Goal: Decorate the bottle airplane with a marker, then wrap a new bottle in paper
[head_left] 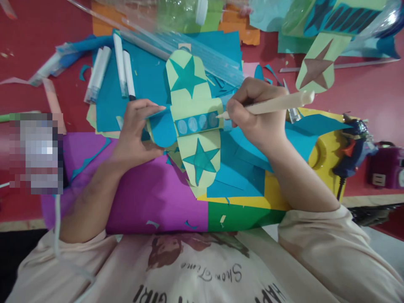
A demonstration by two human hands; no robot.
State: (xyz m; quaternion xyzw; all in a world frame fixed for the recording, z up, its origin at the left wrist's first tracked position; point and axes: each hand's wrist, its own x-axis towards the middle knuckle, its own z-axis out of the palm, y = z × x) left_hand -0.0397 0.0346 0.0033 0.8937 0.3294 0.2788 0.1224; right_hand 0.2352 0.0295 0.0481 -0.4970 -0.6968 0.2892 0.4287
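Note:
A pale green paper cutout (195, 105) with rounded ends lies in front of me. It carries one teal star (189, 78) near the top, another star (201, 161) near the bottom, and a blue strip (198, 123) with several greyish ovals across its middle. My left hand (137, 128) grips a rounded blue paper flap (162, 128) at the cutout's left side, between thumb and fingers. In my right hand (255, 111) is a cream-coloured marker (277, 103), its tip at the strip's rightmost oval.
White markers (123, 69) lie on blue paper sheets (145, 54) at the back left. A blue glue gun (353, 151) rests at the right by yellow paper (331, 168). Clear plastic bottles (179, 14) stand along the far side. Purple paper (151, 189) and scraps lie in front.

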